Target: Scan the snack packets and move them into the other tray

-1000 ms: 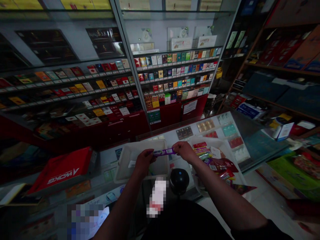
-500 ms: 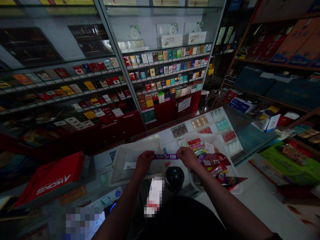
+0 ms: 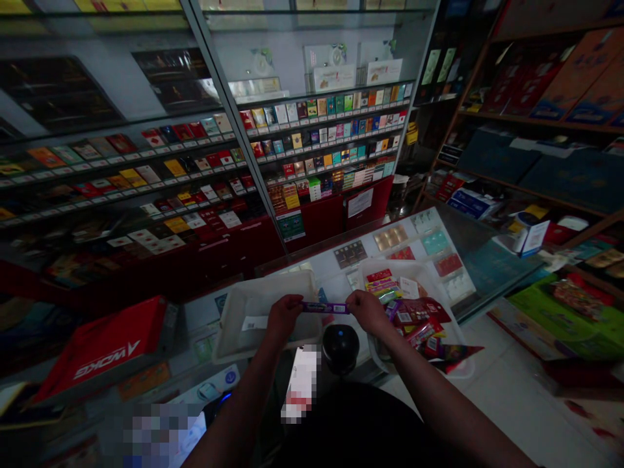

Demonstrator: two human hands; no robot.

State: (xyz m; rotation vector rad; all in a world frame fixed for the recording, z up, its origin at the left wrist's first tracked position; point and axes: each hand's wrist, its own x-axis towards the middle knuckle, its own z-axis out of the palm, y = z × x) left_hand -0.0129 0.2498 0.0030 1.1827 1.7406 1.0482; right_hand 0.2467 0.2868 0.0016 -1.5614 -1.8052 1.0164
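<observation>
A thin purple candy stick pack (image 3: 325, 308) is stretched level between my two hands, with a white barcode patch near its right end. My left hand (image 3: 285, 317) pinches the left end, over the right part of a white plastic bin (image 3: 229, 344) that has a pale label inside. The right end is pinched by my right hand (image 3: 366, 311), at the near left side of a second white bin (image 3: 463, 367). That bin holds several wrapped sweets, among them a dark red pouch (image 3: 422, 311). Below the pack stands a round black device (image 3: 341, 348).
A glass counter (image 3: 351, 253) displays flat packs under its top. Shelves of small boxes (image 3: 331, 133) rise behind it. A red box (image 3: 107, 351) lies at the left, and a green carton (image 3: 550, 318) stands at the right. A white paper (image 3: 301, 383) lies near my body.
The purple pack and both hands have shifted very slightly right and down. Both ends stay pinched, and the bins stand as before.
</observation>
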